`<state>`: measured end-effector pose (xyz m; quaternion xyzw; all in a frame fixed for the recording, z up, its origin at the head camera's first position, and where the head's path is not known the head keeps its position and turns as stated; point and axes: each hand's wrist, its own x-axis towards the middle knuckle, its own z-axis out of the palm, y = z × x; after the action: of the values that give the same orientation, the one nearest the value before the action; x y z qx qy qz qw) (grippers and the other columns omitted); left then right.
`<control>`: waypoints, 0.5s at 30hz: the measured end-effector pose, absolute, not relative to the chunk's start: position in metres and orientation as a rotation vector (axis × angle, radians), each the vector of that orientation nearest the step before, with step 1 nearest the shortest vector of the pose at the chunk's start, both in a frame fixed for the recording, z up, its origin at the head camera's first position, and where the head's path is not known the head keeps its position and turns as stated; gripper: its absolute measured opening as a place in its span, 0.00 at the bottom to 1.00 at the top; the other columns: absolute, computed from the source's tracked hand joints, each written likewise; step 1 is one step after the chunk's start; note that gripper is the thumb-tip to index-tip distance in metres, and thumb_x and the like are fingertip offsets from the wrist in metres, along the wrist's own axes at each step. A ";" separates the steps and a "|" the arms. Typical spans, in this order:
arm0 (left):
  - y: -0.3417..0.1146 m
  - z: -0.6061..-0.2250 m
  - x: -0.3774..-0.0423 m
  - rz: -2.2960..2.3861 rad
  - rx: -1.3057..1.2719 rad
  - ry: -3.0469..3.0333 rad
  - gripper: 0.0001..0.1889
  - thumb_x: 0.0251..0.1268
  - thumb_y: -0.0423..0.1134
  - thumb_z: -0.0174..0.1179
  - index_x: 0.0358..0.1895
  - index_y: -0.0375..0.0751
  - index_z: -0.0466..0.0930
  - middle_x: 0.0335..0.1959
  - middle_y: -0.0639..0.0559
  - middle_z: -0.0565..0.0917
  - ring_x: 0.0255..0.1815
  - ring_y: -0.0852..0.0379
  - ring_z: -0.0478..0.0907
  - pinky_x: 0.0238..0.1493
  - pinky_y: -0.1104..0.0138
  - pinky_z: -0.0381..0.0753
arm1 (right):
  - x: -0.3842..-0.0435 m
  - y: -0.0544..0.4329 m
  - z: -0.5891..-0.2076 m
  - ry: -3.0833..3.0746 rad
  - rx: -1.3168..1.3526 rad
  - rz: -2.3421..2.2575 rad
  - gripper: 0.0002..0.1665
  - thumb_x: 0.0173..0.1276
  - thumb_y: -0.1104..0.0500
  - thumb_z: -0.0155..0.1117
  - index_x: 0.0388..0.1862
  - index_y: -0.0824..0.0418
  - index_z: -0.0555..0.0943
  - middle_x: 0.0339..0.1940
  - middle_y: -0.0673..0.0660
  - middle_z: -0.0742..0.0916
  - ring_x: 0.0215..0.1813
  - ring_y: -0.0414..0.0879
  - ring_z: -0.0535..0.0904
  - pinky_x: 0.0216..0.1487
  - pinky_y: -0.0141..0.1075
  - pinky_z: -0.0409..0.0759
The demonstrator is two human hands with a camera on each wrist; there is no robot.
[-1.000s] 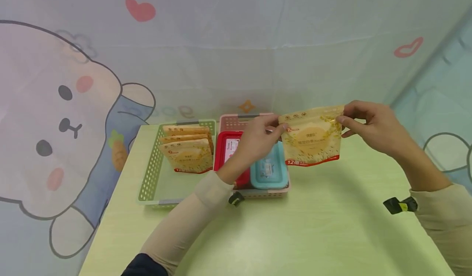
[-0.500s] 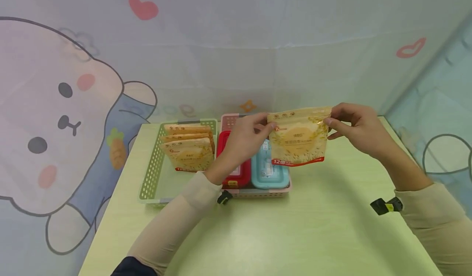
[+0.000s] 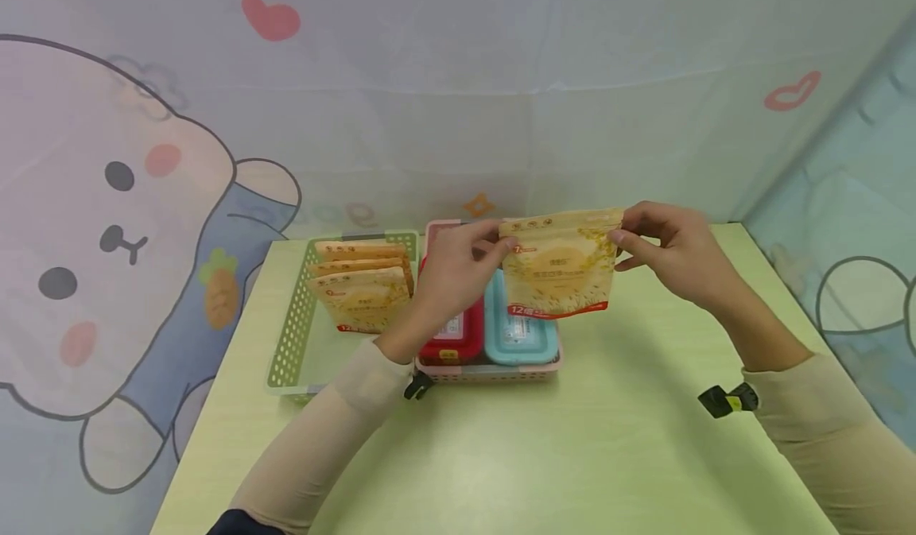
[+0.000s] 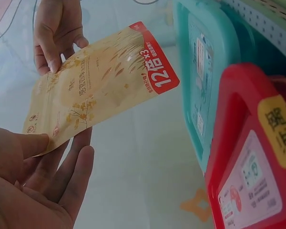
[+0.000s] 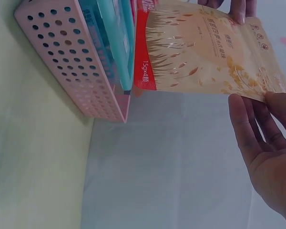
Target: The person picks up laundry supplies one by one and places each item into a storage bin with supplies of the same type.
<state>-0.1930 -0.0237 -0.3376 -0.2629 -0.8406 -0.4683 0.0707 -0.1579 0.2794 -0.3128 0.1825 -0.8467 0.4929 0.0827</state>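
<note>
A flat yellow pouch (image 3: 561, 269) with a red bottom band is held up between both hands, upright and facing the head camera. My left hand (image 3: 458, 269) pinches its upper left corner between thumb and fingers. At the upper right edge, my right hand (image 3: 669, 249) pinches it the same way. In the left wrist view the pouch (image 4: 100, 81) spans from the thumb of one hand to the fingers of the other. Behind and below its lower edge sits a turquoise-lidded box (image 3: 521, 340), partly covered by the pouch in the head view.
Left of the hands, a green perforated basket (image 3: 289, 344) holds several similar pouches (image 3: 365, 300) standing in a row. Beside it is a pink basket (image 3: 494, 373) with the turquoise box and a red-lidded box (image 3: 451, 344). Both stand on a pale green table (image 3: 572, 455) against a printed curtain.
Both hands have moved left together with the pouch, which now hangs further over the turquoise box. The baskets and their contents have stayed put.
</note>
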 end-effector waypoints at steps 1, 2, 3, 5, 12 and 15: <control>-0.025 -0.337 -0.193 -1.409 -0.795 -2.522 0.10 0.78 0.46 0.65 0.52 0.47 0.90 0.42 0.56 0.90 0.41 0.61 0.89 0.34 0.65 0.84 | -0.158 0.278 -0.313 -2.525 0.548 1.476 0.04 0.78 0.67 0.66 0.46 0.69 0.84 0.42 0.62 0.86 0.41 0.45 0.88 0.38 0.41 0.90; -0.027 -0.337 -0.193 -1.408 -0.803 -2.516 0.10 0.79 0.45 0.65 0.52 0.47 0.90 0.41 0.55 0.90 0.40 0.61 0.89 0.36 0.65 0.84 | -0.158 0.277 -0.313 -2.521 0.551 1.482 0.04 0.78 0.67 0.66 0.46 0.69 0.84 0.42 0.62 0.86 0.41 0.45 0.88 0.38 0.42 0.90; -0.028 -0.336 -0.193 -1.404 -0.809 -2.510 0.10 0.79 0.45 0.65 0.52 0.46 0.90 0.41 0.55 0.90 0.40 0.60 0.89 0.37 0.64 0.85 | -0.159 0.275 -0.314 -2.517 0.554 1.489 0.04 0.78 0.67 0.66 0.46 0.69 0.84 0.42 0.62 0.86 0.41 0.45 0.88 0.38 0.42 0.90; -0.032 -0.335 -0.194 -1.382 -0.828 -2.498 0.09 0.79 0.44 0.65 0.50 0.45 0.91 0.40 0.54 0.90 0.39 0.60 0.89 0.40 0.64 0.86 | -0.159 0.272 -0.315 -2.512 0.560 1.507 0.05 0.78 0.66 0.66 0.46 0.69 0.84 0.42 0.62 0.86 0.41 0.46 0.88 0.39 0.42 0.90; -0.048 -0.330 -0.195 -1.300 -0.890 -2.505 0.06 0.77 0.42 0.66 0.43 0.45 0.89 0.37 0.54 0.88 0.39 0.56 0.89 0.42 0.63 0.86 | -0.162 0.259 -0.318 -2.500 0.576 1.574 0.06 0.79 0.65 0.66 0.46 0.69 0.84 0.42 0.63 0.86 0.41 0.48 0.88 0.40 0.48 0.90; -0.056 -0.328 -0.194 -1.279 -0.902 -2.528 0.06 0.78 0.42 0.66 0.42 0.45 0.88 0.38 0.54 0.87 0.40 0.54 0.90 0.39 0.63 0.86 | -0.164 0.253 -0.319 -2.497 0.576 1.589 0.07 0.79 0.64 0.66 0.46 0.69 0.84 0.42 0.63 0.86 0.42 0.48 0.88 0.40 0.47 0.90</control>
<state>-0.1942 -0.0558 -0.3278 -0.3023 -0.8472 -0.4287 0.0840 -0.1639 0.2535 -0.3194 0.1908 -0.8264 0.5260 0.0632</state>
